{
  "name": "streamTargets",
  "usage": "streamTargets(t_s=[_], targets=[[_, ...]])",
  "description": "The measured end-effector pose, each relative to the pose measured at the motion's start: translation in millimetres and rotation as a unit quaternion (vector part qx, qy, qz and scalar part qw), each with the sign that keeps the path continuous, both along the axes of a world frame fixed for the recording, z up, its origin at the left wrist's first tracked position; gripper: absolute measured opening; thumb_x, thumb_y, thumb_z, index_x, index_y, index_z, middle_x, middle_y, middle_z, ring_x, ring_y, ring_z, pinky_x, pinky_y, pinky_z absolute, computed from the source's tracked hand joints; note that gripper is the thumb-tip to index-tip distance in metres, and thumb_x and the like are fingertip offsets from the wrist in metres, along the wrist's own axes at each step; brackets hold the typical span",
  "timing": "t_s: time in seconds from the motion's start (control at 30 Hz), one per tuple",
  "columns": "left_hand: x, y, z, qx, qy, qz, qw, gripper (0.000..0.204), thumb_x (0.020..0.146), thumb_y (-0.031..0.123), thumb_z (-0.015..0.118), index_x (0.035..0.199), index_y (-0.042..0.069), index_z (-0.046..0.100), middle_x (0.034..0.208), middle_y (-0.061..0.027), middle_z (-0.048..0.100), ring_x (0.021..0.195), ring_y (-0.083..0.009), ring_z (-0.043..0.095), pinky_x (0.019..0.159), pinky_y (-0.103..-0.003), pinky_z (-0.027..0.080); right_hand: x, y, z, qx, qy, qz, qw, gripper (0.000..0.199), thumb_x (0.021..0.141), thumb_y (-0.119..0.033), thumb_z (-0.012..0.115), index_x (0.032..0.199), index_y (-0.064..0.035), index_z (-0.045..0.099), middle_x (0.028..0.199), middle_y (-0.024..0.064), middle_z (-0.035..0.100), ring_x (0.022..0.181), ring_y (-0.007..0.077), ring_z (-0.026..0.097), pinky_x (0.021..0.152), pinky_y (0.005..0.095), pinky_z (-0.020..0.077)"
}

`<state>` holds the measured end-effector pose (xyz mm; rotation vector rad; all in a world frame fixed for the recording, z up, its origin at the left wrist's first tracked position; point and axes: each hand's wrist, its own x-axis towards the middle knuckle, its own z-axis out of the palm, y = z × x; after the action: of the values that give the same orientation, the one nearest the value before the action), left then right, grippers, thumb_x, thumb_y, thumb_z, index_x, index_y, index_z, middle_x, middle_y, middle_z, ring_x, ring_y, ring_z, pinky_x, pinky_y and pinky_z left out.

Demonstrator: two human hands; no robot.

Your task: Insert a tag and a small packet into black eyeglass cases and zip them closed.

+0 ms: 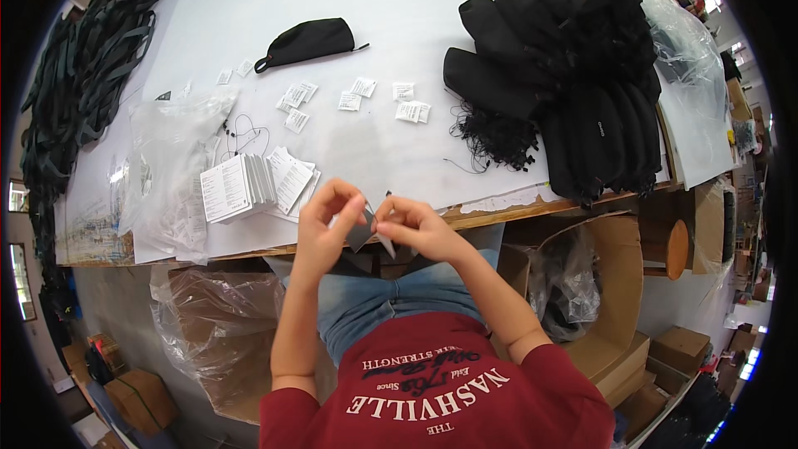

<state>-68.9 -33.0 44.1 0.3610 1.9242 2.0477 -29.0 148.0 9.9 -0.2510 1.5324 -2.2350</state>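
Note:
At the table's near edge, my left hand (327,214) pinches a small folded card (361,235), dark grey on one face and pale on another. My right hand (418,226) meets it there, its thumb and fingertips pressed together at the card's upper edge. A thin cord may be between the fingertips; it is too small to tell. Left of my hands stands a stack of white printed cards (226,191), with more cards (291,179) fanned beside it. Farther back a single black zippered pouch (309,43) lies on the white table.
Several small white packets (349,101) are scattered mid-table. Black pouches (573,58) are heaped at the right, beside a tangle of black cords (500,140). A clear plastic bag (170,166) and dark straps (91,75) lie left. Open cartons (611,283) stand below the table edge.

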Motion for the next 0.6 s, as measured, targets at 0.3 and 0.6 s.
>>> streamTargets(t_s=[0.3,0.6], targets=[[-247,-49,-69,-0.484,0.245,0.179,0.821,0.036,0.079,0.018,0.062,0.113,0.006,0.056,0.118,-0.0127,0.057,0.112,-0.0301,0.050,0.092,-0.041,0.041,-74,22,-83,-0.257,-0.310,-0.108,0.909,0.010,0.088,-0.017,0.061,0.094,-0.0093,0.061,0.078,-0.0059,0.061,0.058,0.0028,0.045,0.051,0.0206,0.0337],[-308,-58,-84,-0.591,0.097,0.233,0.766,0.061,0.070,0.025,0.061,0.130,0.015,0.052,0.134,-0.0088,0.050,0.129,-0.0356,0.033,0.106,-0.058,0.014,-73,26,-78,-0.316,-0.294,-0.044,0.901,0.010,0.089,-0.014,0.062,0.096,-0.0085,0.060,0.059,-0.0107,0.034,0.049,0.0007,0.028,0.045,0.0169,0.0263]])
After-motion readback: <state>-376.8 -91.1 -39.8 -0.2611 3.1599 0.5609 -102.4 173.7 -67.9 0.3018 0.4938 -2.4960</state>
